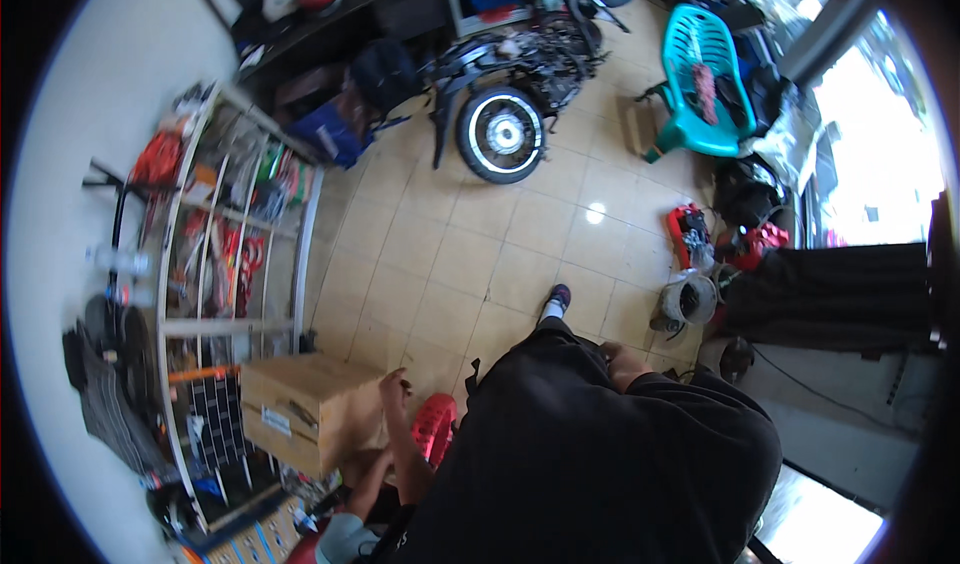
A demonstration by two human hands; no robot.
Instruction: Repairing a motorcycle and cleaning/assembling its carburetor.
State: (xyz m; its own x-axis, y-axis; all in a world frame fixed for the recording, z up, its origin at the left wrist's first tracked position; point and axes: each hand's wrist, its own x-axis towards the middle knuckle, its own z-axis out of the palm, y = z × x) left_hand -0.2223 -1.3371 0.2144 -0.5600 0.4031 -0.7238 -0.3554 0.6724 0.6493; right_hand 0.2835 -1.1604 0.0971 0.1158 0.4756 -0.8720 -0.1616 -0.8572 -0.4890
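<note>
My right forearm comes out of a black sleeve, and part of my right hand (611, 352) shows beside my dark-clothed thigh. Its fingers are hidden, so I cannot tell what they do. My left hand does not show. At the lower left, a co-worker in a light blue sleeve (352, 538) has bare arms beside a brown cardboard box (285, 389). One of that person's hands (396, 385) is raised at the box's right edge. A red slotted plastic item (434, 429) sits between that arm and my black shirt.
Metal shelves (230, 326) packed with parts line the left wall. A partly dismantled motorcycle (505, 134) stands ahead on the tiled floor (450, 264). To the right are a green plastic chair (680, 132), a red tool case (688, 236) and a grey bucket (690, 299).
</note>
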